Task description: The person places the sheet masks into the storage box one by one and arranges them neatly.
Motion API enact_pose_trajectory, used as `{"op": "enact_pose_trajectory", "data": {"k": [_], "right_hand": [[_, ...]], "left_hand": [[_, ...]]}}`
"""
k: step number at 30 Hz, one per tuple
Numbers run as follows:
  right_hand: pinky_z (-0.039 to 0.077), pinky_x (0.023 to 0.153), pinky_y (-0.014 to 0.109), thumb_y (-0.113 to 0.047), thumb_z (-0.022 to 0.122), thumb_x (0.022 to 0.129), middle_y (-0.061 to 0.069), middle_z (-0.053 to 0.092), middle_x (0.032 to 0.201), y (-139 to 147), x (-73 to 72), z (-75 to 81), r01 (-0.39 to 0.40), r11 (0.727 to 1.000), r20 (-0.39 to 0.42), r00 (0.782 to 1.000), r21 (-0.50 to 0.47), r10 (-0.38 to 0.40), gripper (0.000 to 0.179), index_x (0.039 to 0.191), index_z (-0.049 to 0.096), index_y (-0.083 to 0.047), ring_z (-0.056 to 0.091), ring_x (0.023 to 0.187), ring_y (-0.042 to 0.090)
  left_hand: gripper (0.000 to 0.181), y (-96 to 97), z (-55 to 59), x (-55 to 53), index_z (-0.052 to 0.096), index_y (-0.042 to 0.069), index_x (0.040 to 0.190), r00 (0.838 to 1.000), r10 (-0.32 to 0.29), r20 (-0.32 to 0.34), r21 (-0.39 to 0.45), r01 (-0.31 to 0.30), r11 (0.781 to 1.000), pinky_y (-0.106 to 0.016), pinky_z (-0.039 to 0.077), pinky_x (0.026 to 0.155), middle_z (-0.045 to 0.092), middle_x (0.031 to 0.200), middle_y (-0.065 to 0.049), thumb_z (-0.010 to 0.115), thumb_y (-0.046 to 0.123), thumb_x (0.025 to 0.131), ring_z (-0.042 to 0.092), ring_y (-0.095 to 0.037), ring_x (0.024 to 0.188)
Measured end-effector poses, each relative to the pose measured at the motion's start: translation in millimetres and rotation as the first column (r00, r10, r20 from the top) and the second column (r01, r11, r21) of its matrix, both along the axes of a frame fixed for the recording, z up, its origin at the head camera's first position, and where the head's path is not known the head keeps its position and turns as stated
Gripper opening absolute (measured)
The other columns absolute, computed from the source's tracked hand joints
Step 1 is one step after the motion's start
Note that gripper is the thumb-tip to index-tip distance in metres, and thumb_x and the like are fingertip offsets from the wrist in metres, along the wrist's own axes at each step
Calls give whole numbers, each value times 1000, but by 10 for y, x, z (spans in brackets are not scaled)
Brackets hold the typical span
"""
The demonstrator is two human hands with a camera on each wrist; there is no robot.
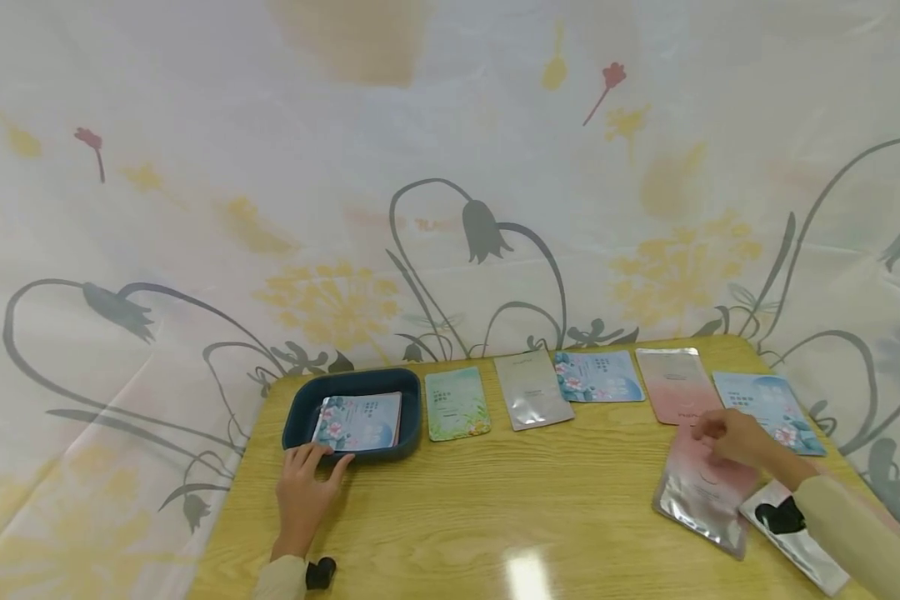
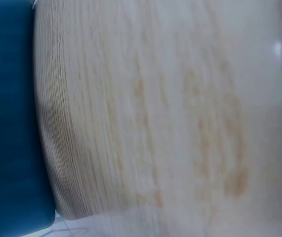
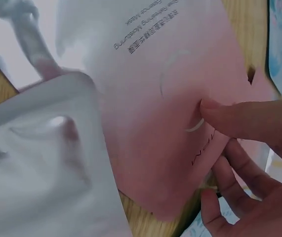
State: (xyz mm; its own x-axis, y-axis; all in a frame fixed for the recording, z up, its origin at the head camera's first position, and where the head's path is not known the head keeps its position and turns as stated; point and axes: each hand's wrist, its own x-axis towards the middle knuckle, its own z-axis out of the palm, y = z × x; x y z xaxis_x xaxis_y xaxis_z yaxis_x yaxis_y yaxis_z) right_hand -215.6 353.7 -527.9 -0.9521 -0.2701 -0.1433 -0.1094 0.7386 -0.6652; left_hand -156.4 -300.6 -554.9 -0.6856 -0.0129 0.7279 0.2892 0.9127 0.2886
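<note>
Silver pouch (image 1: pixel 813 554) lies nearest, partly hidden by the right sleeve (image 1: pixel 855 517). Beside it, the right hand (image 1: pixel 742 437) pinches the far end of a pink pouch (image 1: pixel 703 492). The left hand (image 1: pixel 305 492), loosely spread, touches the near rim of a tray (image 1: pixel 409 446) holding a blue packet (image 1: pixel 367 423). Five packets (image 1: pixel 603 379) line the back.

Left sleeve (image 1: pixel 277 580) and right sleeve (image 1: pixel 851 521), both pale beige; left black device (image 1: pixel 320 573) and right black device (image 1: pixel 783 516), small, rounded, wrist-worn.

The right hand (image 1: pixel 738 437) hides part of the pink-and-silver packet (image 1: pixel 705 487) at four o'clock; I can't read the green packet (image 1: pixel 457 408).
</note>
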Motion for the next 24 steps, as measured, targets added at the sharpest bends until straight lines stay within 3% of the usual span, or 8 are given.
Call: {"op": "enact_pose_trajectory", "data": {"k": [5, 12, 16, 24], "right_hand": [[46, 51, 26, 11, 51, 76, 5, 55, 73, -58, 85, -23, -16, 999, 12, 1000, -31, 16, 15, 79, 58, -2, 55, 60, 14], [34, 49, 24, 4, 71, 66, -1, 43, 65, -118, 168, -35, -39, 999, -12, 999, 2, 39, 20, 74, 57, -7, 38, 55, 11], [34, 49, 23, 7, 72, 64, -1, 39, 62, -130, 200, -53, -33, 998, 33, 999, -47, 35, 22, 73, 55, -4, 38, 55, 11], [44, 49, 26, 6, 68, 68, 7, 57, 71, -177, 243, -2, -44, 989, 74, 996, -138, 55, 17, 84, 64, 2, 48, 56, 12]], "left_hand": [[34, 14, 6, -8, 65, 7, 80, 1000, -9, 2, 5, 9, 1000, -46, 48, 65, 61, 85, -8, 88, 25, 62, 50, -28, 81], [34, 12, 1, 4, 65, 7, 79, 1000, -3, -4, 13, 3, 1000, -46, 48, 64, 61, 85, -8, 88, 24, 61, 50, -28, 81], [33, 11, -5, 8, 65, 7, 80, 1000, -6, 14, 22, 6, 1000, -46, 48, 67, 61, 85, -9, 88, 24, 63, 50, -29, 81], [34, 4, -1, -1, 65, 7, 80, 1000, -12, -8, 7, 12, 1000, -46, 48, 66, 61, 84, -9, 88, 24, 62, 50, -29, 80]]}}
